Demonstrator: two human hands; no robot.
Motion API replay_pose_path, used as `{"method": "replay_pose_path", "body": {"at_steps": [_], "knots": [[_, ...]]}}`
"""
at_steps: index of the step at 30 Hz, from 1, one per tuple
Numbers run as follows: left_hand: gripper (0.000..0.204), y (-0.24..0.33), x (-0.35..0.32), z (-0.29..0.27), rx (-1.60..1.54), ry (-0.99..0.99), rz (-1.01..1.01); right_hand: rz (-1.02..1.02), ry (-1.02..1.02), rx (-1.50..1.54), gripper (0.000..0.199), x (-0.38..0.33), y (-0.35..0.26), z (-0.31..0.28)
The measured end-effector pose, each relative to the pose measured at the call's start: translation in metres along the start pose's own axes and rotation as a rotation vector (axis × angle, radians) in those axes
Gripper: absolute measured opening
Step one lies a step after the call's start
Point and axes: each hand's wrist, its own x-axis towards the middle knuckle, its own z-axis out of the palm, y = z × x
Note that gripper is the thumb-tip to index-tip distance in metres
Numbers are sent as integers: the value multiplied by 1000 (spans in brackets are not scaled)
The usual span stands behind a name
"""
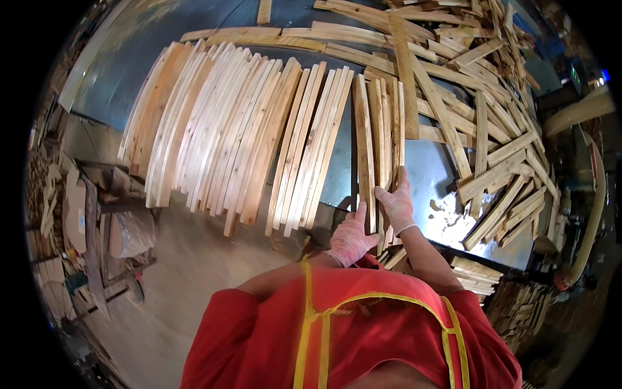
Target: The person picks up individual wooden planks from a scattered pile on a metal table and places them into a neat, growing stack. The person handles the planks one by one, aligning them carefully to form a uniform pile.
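A person in a red apron (376, 318) with yellow trim, seen from above, leans in at a blue-grey metal table (422, 175). Nearest is the gloved left hand (352, 240), half open against the left side of the near end of a small bundle of wooden strips (379, 129); whether it actually grips cannot be told. Just beyond it, to the right, the gloved right hand (396, 206) is partly closed around the bundle's right side, thumb on top and fingers along the outer edge. The bundle lies between the hands and stretches away from them. To its left, across a narrow gap, is a broad row of pale strips (223, 129), side by side. To its right sprawls a jumbled heap of strips (483, 123), reaching the far side.
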Motion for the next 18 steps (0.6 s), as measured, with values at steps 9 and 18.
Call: {"method": "replay_pose_path", "body": {"at_steps": [9, 18], "knots": [[119, 0, 4, 1, 76, -19, 28, 51, -160, 616, 112, 4, 15, -7], [103, -18, -1, 16, -193, 94, 195, 20, -134, 627, 100, -22, -18, -11]]}}
